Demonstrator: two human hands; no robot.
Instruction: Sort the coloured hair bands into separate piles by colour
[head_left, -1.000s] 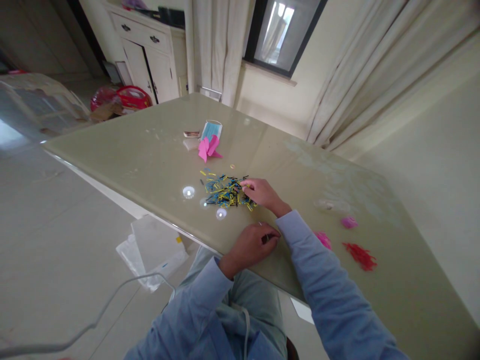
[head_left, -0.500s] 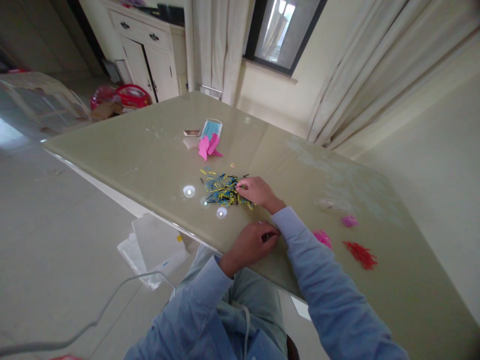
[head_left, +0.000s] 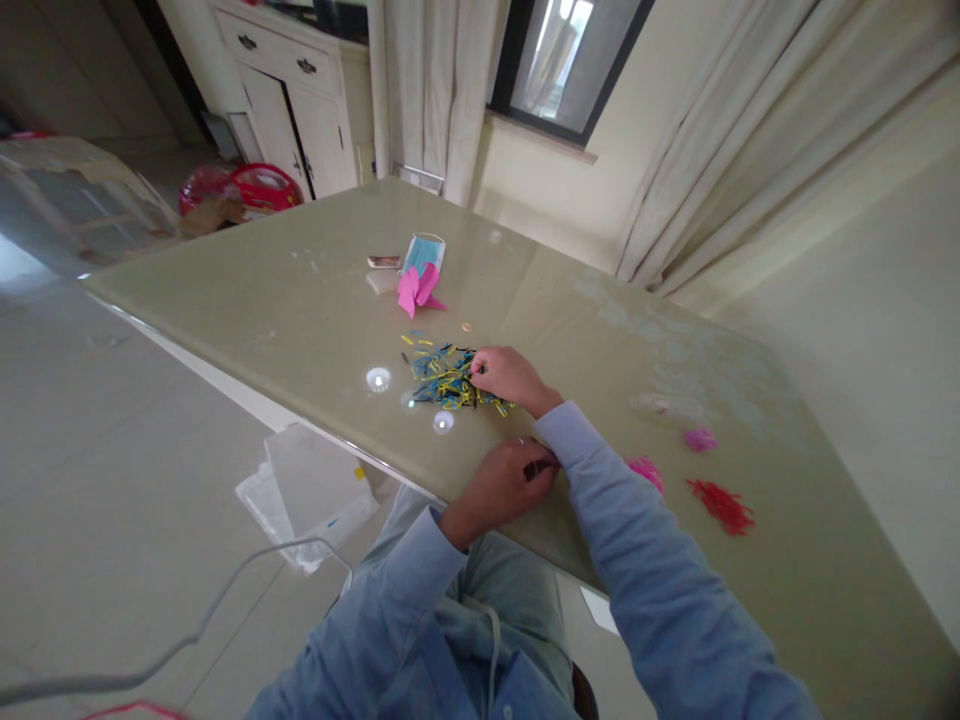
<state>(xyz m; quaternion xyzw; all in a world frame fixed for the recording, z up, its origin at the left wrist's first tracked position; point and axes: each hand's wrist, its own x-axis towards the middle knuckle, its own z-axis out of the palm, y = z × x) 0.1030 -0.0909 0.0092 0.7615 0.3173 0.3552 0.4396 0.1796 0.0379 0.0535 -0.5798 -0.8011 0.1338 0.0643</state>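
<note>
A loose pile of small blue, yellow and black rubber bands (head_left: pixel 444 378) lies on the table. Over its right side, my right hand (head_left: pixel 508 376) reaches down with thumb and forefinger pinched at the bands; whatever is between the fingertips is too small to make out. My left hand (head_left: pixel 510 480) rests near the table's front edge, just below my right forearm. Its fingers are curled, thumb and forefinger meeting in a ring, and what they may hold is hidden. A single pale orange band (head_left: pixel 466 327) sits apart, beyond the pile.
Behind the pile are a pink folded paper piece (head_left: pixel 420 290), a blue face mask (head_left: pixel 424 254) and a small flat packet (head_left: pixel 383 262). To the right lie a red heap (head_left: pixel 721 506), a purple-pink clump (head_left: pixel 700 439) and a pink heap (head_left: pixel 646 473), partly behind my right sleeve.
My right hand has shifted slightly left and away from me over the pile, fingers still pinched. My left hand stays nearly in place.
</note>
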